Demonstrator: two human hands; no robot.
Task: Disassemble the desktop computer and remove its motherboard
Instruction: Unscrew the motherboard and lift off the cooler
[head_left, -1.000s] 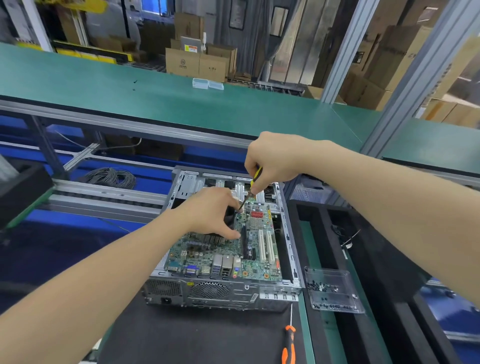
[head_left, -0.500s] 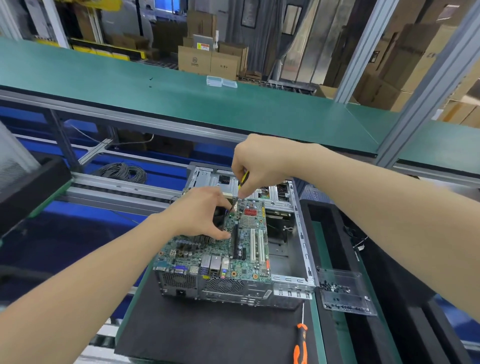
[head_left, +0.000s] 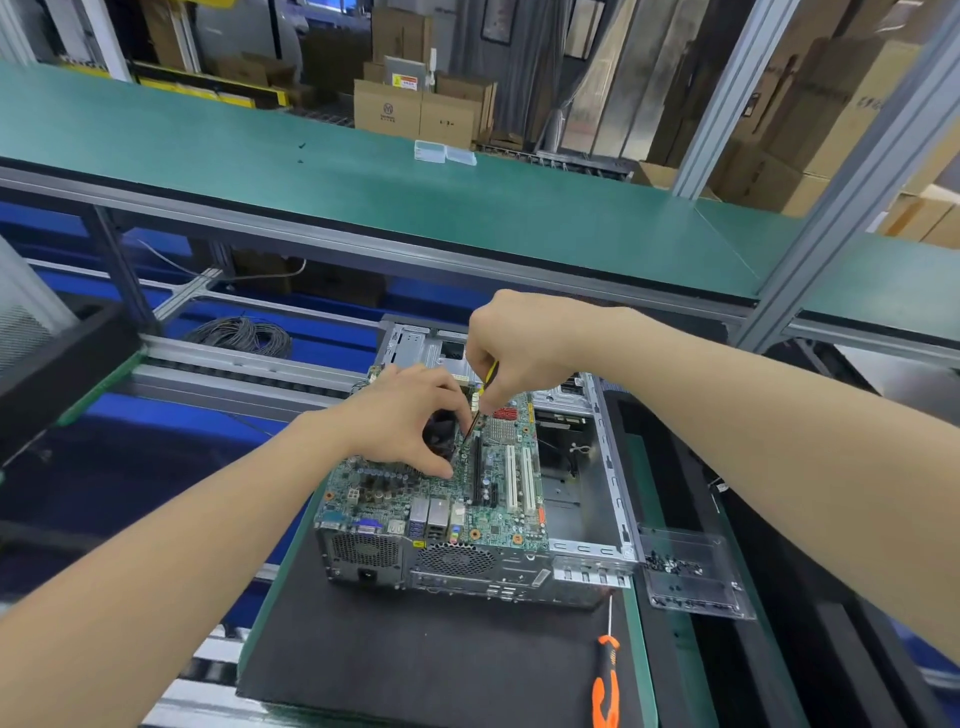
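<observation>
My left hand (head_left: 400, 415) curls its fingers round the round black cooler fan (head_left: 440, 436) on the green motherboard (head_left: 467, 499), thumb pressed down on the board. My right hand (head_left: 519, 348) pinches a thin screwdriver (head_left: 490, 373) by its yellow-and-black handle; the slim shaft slants down to the board just beside my left fingers.

The motherboard, studded with white slots and shiny port blocks, lies in the left part of the open sheet-steel computer case (head_left: 597, 558), above its perforated rear panel. The case stands at the far edge of a matte black mat (head_left: 415, 649). An orange-handled screwdriver (head_left: 605, 680) lies at the mat's right edge. A clear plastic tray (head_left: 693, 597) of dark screws sits just right of the case.
</observation>
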